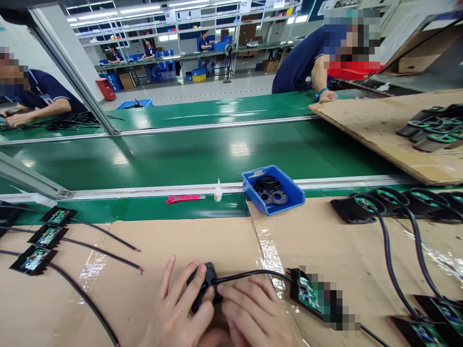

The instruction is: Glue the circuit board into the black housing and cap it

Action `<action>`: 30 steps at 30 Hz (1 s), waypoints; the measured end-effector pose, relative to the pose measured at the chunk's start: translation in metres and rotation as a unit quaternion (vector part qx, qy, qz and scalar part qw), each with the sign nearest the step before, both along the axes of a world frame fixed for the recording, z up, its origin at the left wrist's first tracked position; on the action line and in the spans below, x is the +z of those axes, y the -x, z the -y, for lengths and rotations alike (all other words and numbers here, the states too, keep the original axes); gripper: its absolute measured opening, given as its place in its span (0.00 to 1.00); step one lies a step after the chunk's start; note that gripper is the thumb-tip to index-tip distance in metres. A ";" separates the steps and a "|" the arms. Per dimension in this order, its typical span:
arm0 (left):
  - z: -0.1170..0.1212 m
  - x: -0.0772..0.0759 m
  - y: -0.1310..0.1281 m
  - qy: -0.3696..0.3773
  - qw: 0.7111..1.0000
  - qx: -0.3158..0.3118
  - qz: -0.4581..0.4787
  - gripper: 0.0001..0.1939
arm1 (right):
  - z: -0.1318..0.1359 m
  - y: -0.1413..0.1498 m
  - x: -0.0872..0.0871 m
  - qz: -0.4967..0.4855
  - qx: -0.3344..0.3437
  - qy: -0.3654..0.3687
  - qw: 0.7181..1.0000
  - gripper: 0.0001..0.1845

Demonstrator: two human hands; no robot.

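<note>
My left hand [179, 308] and my right hand [253, 308] meet low in the middle of the view over the cardboard sheet [188, 241]. Both pinch a small black plastic part [204, 284] between fingertips. A black cable [249, 274] runs from that part to the right, to a black frame with a green circuit board [307, 294]. The left hand's fingers lie along the part's left side; the right hand's fingers press on its right end where the cable enters.
A blue bin [289, 193] of black rings, a small glue bottle [217, 192] and a red knife [183, 198] sit by the green conveyor belt [202, 154]. Cabled boards lie at left [48, 235] and right [430, 332]. Other people work across the belt.
</note>
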State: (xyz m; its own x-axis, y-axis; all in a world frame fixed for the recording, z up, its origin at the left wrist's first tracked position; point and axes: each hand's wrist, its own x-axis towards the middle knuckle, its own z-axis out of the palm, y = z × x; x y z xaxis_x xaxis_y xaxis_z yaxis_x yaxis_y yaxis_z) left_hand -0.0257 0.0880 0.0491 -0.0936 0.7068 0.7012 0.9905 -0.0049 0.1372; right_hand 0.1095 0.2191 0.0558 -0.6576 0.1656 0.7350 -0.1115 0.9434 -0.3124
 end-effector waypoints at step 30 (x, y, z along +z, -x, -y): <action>0.012 -0.003 0.039 0.019 0.792 0.027 0.610 0.18 | 0.033 0.020 -0.013 0.003 -0.135 -0.237 0.962 0.18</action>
